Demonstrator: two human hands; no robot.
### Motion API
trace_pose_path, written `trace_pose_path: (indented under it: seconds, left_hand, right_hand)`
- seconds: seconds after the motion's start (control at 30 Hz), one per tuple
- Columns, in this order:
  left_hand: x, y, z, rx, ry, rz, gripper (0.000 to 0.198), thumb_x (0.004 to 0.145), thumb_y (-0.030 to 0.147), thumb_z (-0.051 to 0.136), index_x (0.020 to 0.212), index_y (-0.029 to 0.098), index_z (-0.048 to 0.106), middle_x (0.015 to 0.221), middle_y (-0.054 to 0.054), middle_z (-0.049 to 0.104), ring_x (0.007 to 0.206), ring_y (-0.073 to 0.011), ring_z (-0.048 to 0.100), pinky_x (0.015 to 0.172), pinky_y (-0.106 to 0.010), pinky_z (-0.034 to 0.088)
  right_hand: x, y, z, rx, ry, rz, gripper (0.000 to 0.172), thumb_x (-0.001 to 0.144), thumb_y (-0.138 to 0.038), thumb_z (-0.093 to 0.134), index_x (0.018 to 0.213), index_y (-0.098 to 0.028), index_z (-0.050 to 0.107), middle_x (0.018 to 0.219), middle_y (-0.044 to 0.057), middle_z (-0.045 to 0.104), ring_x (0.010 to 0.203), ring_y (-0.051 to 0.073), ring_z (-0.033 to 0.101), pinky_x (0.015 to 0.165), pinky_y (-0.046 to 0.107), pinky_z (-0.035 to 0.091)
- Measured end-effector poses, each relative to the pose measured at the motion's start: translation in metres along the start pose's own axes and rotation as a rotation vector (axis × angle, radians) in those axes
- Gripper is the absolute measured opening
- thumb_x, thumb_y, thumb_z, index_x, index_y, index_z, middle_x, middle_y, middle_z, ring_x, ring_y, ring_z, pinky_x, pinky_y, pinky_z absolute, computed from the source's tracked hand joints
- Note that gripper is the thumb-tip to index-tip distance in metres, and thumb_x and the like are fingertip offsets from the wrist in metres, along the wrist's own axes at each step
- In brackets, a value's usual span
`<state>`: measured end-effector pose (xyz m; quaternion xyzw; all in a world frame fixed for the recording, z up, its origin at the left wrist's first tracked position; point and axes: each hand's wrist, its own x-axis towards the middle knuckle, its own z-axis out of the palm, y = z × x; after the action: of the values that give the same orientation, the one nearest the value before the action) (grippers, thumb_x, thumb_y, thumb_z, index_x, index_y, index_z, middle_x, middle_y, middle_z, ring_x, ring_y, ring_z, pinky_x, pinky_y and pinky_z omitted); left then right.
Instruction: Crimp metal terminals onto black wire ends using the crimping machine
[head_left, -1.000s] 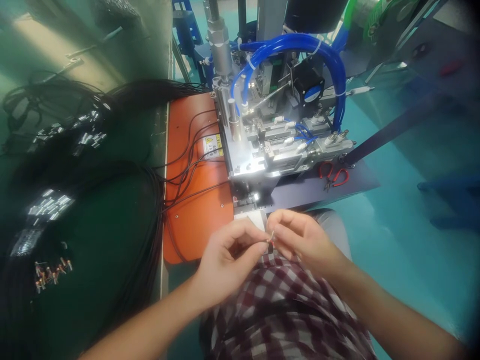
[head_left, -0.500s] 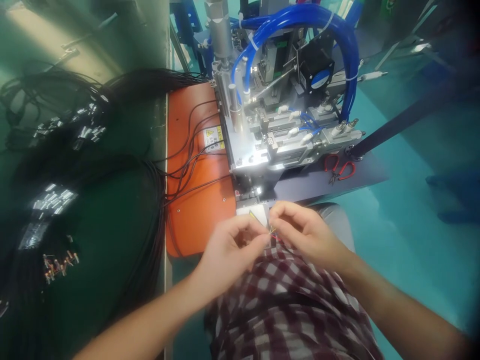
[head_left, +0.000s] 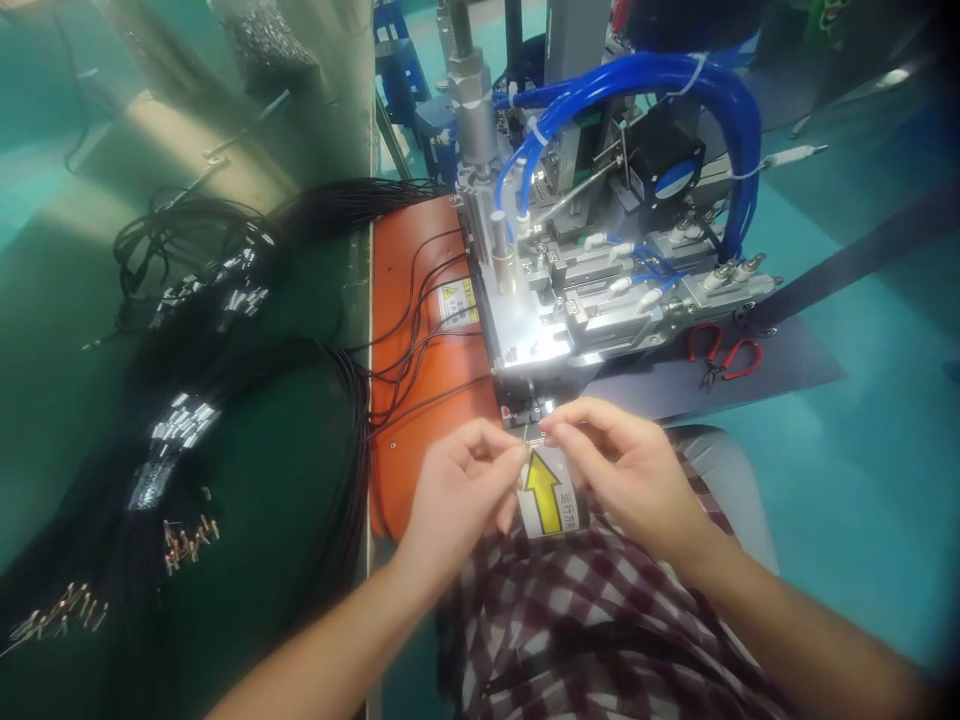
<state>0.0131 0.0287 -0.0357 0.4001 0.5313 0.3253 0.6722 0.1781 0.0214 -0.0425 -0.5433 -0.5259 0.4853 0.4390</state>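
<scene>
**2 Hands Pinching a Thin Strand at the Machine's Front Edge**

The left hand [head_left: 459, 492] and the right hand [head_left: 628, 478] are meeting fingertip to fingertip, each one closing thumb and forefinger on a thin strand [head_left: 534, 437]. The strand is showing only as a fine, pale sliver between the 2 pinches, too small to make out further. It is sitting just in front of the machine [head_left: 536, 335], directly above a glossy label [head_left: 546, 497] that is showing a yellow arrow outlined in black.

The machine is gleaming: blocky, bright-metal parts with screws and small white fittings. Smooth blue hoses [head_left: 645, 78] are arching over its top. It is standing on a flat orange plate [head_left: 420, 420], where thin black cables [head_left: 330, 400] are running in loose curves. To the left, a dark green mat [head_left: 255, 500] is carrying cable bundles with shiny metal tips [head_left: 180, 420]. Red-handled pliers [head_left: 721, 356] are lying to the right of the machine. A checked shirt [head_left: 600, 620], maroon and white, is filling the foreground.
</scene>
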Motion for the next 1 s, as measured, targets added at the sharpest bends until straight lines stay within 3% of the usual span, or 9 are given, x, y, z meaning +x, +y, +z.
trace_pose_path:
  seconds: [0.37, 0.57, 0.77, 1.0]
  left_hand:
    - [0.001, 0.005, 0.001, -0.003, 0.042, 0.003, 0.023, 0.077, 0.032, 0.068, 0.071, 0.018, 0.051, 0.042, 0.010, 0.048, 0.033, -0.0039, 0.040, 0.041, -0.018, 0.041]
    - [-0.002, 0.006, 0.003, 0.083, 0.056, 0.044, 0.021, 0.076, 0.029, 0.068, 0.070, 0.017, 0.052, 0.051, 0.006, 0.054, 0.036, -0.0044, 0.045, 0.036, -0.014, 0.031]
    - [-0.003, 0.003, 0.003, 0.063, 0.056, 0.097, 0.019, 0.078, 0.030, 0.068, 0.073, 0.016, 0.055, 0.060, 0.003, 0.059, 0.045, -0.0055, 0.048, 0.041, -0.015, 0.036]
    - [-0.004, 0.005, 0.005, -0.022, 0.041, 0.087, 0.020, 0.078, 0.031, 0.067, 0.074, 0.016, 0.055, 0.046, 0.009, 0.046, 0.037, -0.0035, 0.037, 0.040, -0.016, 0.033]
  right_hand:
    - [0.016, -0.007, -0.001, -0.069, -0.084, -0.021, 0.011, 0.084, -0.027, 0.065, 0.087, -0.019, 0.070, 0.085, 0.004, 0.072, 0.066, 0.015, 0.063, 0.056, 0.025, 0.047]
    - [0.016, -0.011, -0.003, -0.044, -0.164, 0.099, 0.013, 0.082, -0.027, 0.063, 0.076, -0.016, 0.065, 0.069, 0.001, 0.064, 0.056, 0.012, 0.052, 0.048, 0.023, 0.039]
    - [0.011, -0.013, -0.005, 0.049, -0.163, 0.161, 0.015, 0.083, -0.027, 0.063, 0.074, -0.015, 0.062, 0.060, -0.003, 0.055, 0.049, 0.007, 0.043, 0.044, 0.019, 0.035]
    - [0.009, -0.008, -0.002, 0.104, -0.141, 0.178, 0.016, 0.083, -0.027, 0.064, 0.074, -0.015, 0.062, 0.057, -0.004, 0.052, 0.048, 0.006, 0.042, 0.043, 0.017, 0.034]
